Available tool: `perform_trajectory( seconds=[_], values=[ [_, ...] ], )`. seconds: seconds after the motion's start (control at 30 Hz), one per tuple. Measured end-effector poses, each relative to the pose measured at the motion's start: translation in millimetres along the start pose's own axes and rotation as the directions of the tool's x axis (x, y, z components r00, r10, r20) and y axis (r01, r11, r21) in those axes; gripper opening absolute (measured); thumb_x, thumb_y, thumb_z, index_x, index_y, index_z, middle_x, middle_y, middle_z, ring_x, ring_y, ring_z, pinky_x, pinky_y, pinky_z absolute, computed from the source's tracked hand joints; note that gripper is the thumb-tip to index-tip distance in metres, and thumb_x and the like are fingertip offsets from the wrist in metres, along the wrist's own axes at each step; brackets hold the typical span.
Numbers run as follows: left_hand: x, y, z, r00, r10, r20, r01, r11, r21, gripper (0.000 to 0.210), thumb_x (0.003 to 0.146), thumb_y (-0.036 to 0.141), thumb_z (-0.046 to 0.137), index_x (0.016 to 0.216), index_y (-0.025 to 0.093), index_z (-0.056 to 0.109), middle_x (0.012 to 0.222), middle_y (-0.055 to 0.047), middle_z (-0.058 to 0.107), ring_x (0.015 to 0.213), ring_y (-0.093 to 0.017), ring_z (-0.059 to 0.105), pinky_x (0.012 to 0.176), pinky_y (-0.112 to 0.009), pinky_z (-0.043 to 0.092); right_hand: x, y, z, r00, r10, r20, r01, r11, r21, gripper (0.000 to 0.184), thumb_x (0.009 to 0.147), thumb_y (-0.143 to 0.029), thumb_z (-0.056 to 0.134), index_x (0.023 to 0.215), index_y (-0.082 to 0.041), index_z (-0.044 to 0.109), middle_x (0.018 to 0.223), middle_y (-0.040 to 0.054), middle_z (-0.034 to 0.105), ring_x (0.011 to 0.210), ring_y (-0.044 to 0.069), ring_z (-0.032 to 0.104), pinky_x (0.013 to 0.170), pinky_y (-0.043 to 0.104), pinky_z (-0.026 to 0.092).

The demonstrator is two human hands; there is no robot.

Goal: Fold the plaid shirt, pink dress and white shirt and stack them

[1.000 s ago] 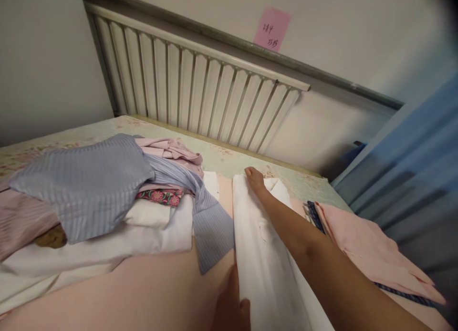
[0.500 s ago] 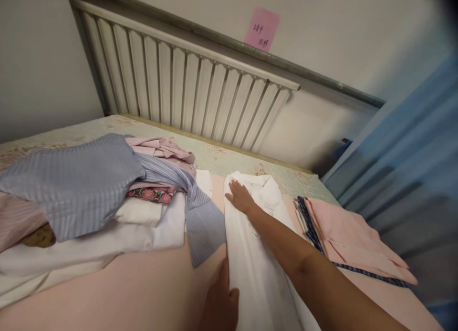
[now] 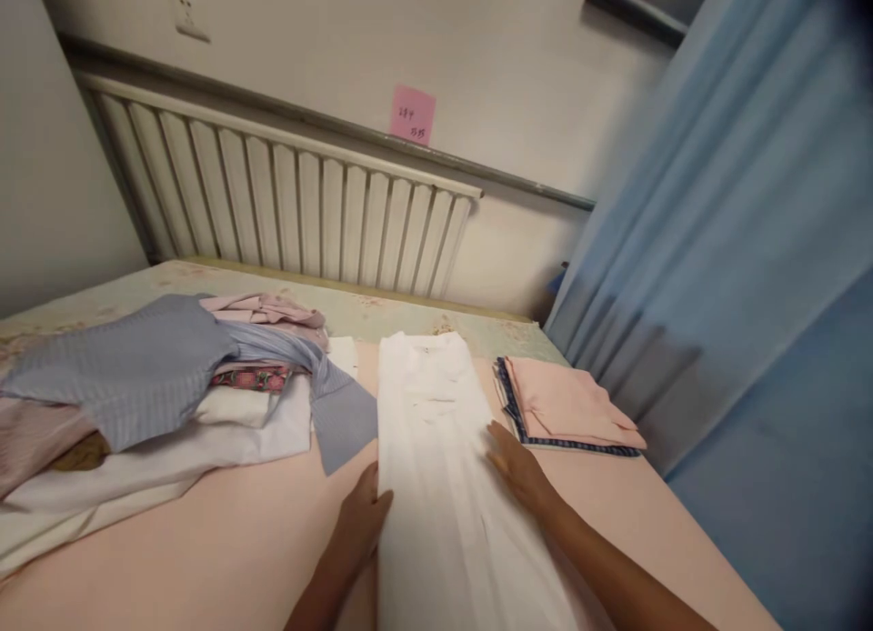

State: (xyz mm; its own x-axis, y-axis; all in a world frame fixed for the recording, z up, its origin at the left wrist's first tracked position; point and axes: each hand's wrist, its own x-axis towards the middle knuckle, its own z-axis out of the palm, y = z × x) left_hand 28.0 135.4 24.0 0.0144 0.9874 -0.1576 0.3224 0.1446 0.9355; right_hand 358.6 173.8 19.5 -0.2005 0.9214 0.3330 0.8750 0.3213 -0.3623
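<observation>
Head view: long white fabric garment (image 3: 433,495) lies flat mid-scene, collar end away, on the pale pink sheet (image 3: 259,531). Hands apart: left hand (image 3: 363,513) at its left edge, right hand (image 3: 519,467) at its right; can't tell if either grips. My read: laid out, not yet folded crosswise. Folded pink fabric stack (image 3: 569,399) sits right; rumpled blue-striped fabric garment (image 3: 150,358) tops the unfolded heap, left.
</observation>
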Motion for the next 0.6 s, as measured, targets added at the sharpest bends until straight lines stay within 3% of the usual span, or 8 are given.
perform_trajectory(
  seconds=[0.13, 0.27, 0.4, 0.6],
  values=[
    [-14.5, -0.5, 7.5, 0.993, -0.039, -0.110, 0.046, 0.997, 0.058, 0.049, 0.082, 0.023, 0.051, 0.130, 0.017, 0.049, 0.105, -0.007, 0.071, 0.095, -0.020, 0.067, 0.082, -0.030, 0.051, -83.4, 31.5, -11.7, 0.997, 0.077, -0.032, -0.079, 0.993, -0.086, 0.049, 0.095, -0.042, 0.041, 0.136, -0.017, 0.050, 0.141, 0.0101, 0.049, 0.131, 0.026, 0.044, 0.111, 0.049, 0.036],
    [-38.2, -5.6, 17.2, 0.972, -0.062, -0.226, 0.107, 0.976, 0.192, 0.049, 0.083, 0.026, 0.049, 0.132, 0.016, 0.047, 0.106, -0.009, 0.069, 0.098, -0.021, 0.065, 0.084, -0.031, 0.050, -110.8, 31.6, -14.6, 0.992, 0.047, -0.114, -0.063, 0.988, -0.141, 0.044, 0.095, -0.034, 0.041, 0.134, -0.018, 0.051, 0.138, 0.0098, 0.053, 0.130, 0.025, 0.045, 0.111, 0.049, 0.036],
    [-62.3, -11.1, 28.3, 0.950, 0.141, -0.277, -0.013, 0.909, 0.418, 0.043, 0.085, 0.022, 0.040, 0.126, 0.016, 0.050, 0.116, -0.009, 0.064, 0.107, -0.022, 0.061, 0.093, -0.034, 0.047, -108.4, 26.5, -16.5, 0.984, 0.002, -0.176, -0.025, 0.991, -0.130, 0.042, 0.096, -0.033, 0.041, 0.134, -0.018, 0.051, 0.135, 0.0100, 0.055, 0.128, 0.025, 0.048, 0.109, 0.048, 0.039],
    [-64.9, 0.9, 47.8, 0.853, 0.476, -0.214, -0.126, 0.586, 0.801, 0.048, 0.087, 0.021, 0.035, 0.129, 0.006, 0.050, 0.136, -0.018, 0.050, 0.130, -0.029, 0.042, 0.107, -0.045, 0.037, -109.7, 24.4, -20.7, 0.975, -0.083, -0.205, 0.067, 0.994, -0.084, 0.044, 0.097, -0.031, 0.039, 0.139, -0.021, 0.046, 0.141, 0.0083, 0.050, 0.132, 0.024, 0.044, 0.108, 0.048, 0.041]
  ],
)
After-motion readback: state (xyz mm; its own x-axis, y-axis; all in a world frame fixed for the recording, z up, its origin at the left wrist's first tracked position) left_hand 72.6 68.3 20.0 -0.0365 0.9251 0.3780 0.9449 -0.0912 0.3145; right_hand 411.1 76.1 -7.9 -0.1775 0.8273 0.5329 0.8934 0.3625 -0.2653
